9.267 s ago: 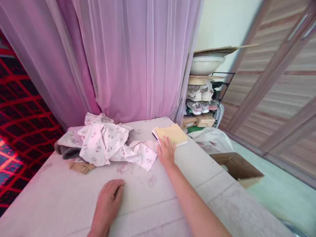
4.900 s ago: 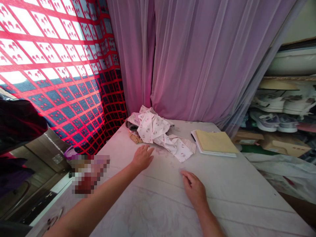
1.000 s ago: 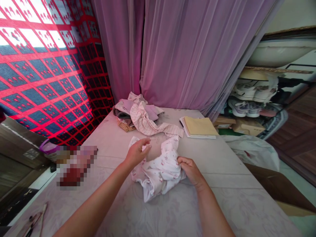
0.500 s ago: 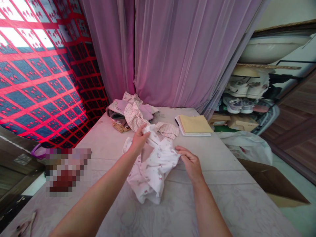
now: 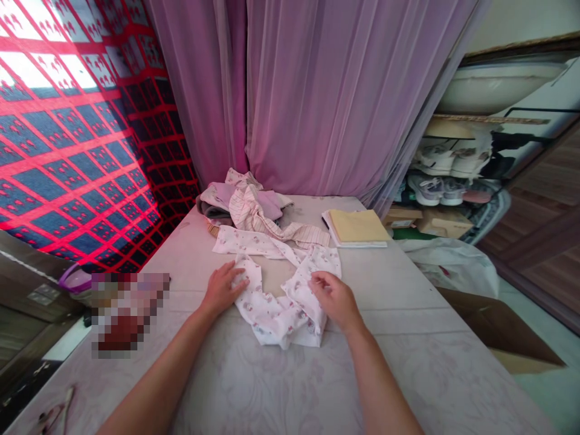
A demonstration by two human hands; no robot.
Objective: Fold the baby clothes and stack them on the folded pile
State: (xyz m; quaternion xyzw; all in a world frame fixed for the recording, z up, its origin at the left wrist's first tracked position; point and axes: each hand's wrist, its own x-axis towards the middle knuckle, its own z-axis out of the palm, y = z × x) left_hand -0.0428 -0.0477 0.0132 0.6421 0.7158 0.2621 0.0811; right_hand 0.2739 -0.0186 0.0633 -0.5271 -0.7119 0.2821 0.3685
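Note:
A small white garment [image 5: 281, 317] with a scattered pink print lies loosely spread on the bed-like surface. Two long parts of it, sleeves or legs, reach left, one behind the other. My left hand [image 5: 223, 287] rests on the end of the nearer part, its fingers stretched and apart. At the garment's right side, my right hand [image 5: 334, 296] has its thumb and fingers curled together at the cloth, pinching a bit of it. Its fingertips are partly hidden.
Behind the garment lie a striped cloth [image 5: 254, 211] and a heap of clothes [image 5: 222, 196]. A folded yellow cloth [image 5: 357, 226] tops a flat stack at the back right. A cardboard box [image 5: 502, 332] stands beyond the right edge. A blurred-out item [image 5: 124, 314] is at left.
The garment was bunched and partly raised between both hands; now it lies flatter, with one long part stretched out behind. My left hand has come down leftward and nearer, letting go of the cloth.

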